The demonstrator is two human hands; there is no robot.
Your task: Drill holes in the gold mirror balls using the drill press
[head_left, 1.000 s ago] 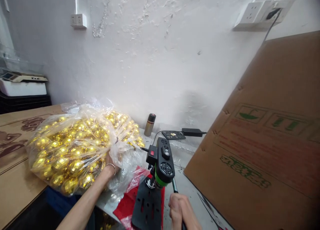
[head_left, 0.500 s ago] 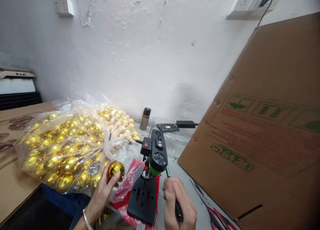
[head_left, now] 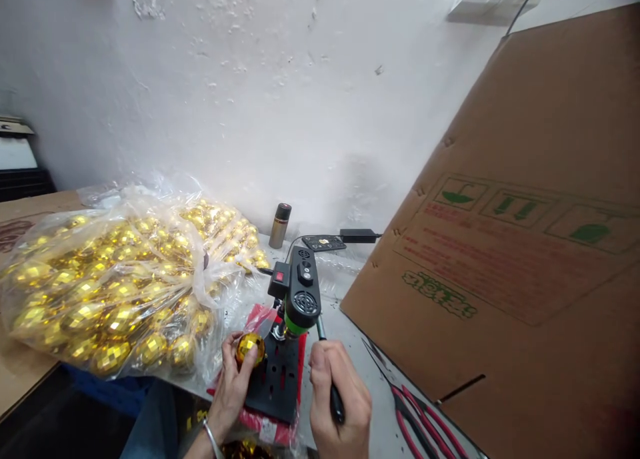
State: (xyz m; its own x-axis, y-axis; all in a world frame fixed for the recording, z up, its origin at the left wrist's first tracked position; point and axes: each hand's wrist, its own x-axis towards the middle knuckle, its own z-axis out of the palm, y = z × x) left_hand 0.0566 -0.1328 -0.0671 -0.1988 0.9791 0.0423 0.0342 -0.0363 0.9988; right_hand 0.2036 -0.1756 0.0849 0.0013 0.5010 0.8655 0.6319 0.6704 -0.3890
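Note:
A shiny gold mirrored ball is held between the thumb and fingers of my left hand, above the left side of a black slotted base plate. My right hand is wrapped round the black-gripped lever of a small bench drill press. The press has a black head with a red switch and a green band below. Its tip is partly hidden under the head. Red plastic wrap lies beneath the base.
A clear bag of gold balls fills the left. A spray can, a phone-like black device and a black adapter lie behind. A large carton and red-handled pliers or cutters are on the right.
My left hand has brought the gold ball rightward from beside the bag to the base plate. My right hand keeps hold of the lever. The view has shifted slightly.

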